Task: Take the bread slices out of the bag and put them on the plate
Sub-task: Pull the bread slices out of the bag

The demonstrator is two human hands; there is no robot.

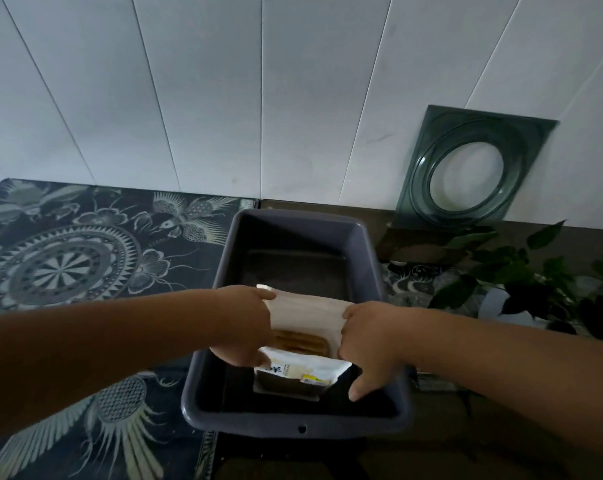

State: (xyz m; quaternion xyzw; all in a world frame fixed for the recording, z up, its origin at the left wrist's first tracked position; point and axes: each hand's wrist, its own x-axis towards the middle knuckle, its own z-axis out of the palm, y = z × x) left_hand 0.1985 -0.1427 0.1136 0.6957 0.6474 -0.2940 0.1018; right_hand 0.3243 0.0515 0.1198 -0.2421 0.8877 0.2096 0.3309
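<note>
A white plastic bread bag point(308, 313) lies inside a dark grey tub point(295, 223), its mouth pulled wide. Brown bread slices point(298, 340) show in the opening. My left hand point(243, 323) grips the bag's left edge and my right hand point(371, 341) grips its right edge, both hands holding it apart over the tub. A square green glass plate point(473, 171) leans upright against the white wall at the back right, well away from both hands.
A dark cloth with a pale mandala and flower print point(75, 258) covers the surface to the left. A leafy green plant point(535, 278) in a pale pot stands at the right, close to my right forearm. White panelled wall behind.
</note>
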